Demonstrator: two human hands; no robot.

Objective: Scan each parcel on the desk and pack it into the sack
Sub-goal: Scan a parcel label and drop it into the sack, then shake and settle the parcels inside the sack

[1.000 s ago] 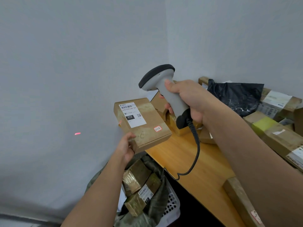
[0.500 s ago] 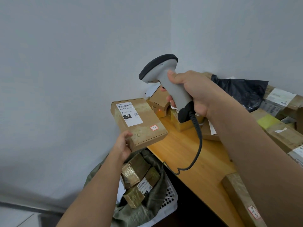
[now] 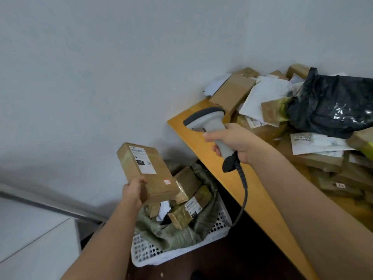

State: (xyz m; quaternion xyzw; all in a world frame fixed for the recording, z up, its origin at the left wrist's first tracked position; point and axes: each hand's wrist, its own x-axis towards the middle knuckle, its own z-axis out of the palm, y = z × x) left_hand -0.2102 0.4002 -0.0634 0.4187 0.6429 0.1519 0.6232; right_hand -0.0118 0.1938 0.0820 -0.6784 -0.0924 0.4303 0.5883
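The left hand (image 3: 132, 191) is gripping a flat brown parcel (image 3: 148, 171) by its near end, holding it in the air over the green sack (image 3: 181, 234). The sack is sitting in a white basket (image 3: 161, 253) beside the bench (image 3: 232, 178) and is hiding most of the boxes inside it. The right hand (image 3: 232, 143) is wrapping tight around the grey barcode scanner (image 3: 210, 129) (its fingers are mostly hidden). More parcels are piling on the bench, running off the right edge under a black bag (image 3: 331, 106). The label words are too small to read.

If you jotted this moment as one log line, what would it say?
left hand: holds labelled box above sack | right hand: holds scanner over desk | step: box not yet packed
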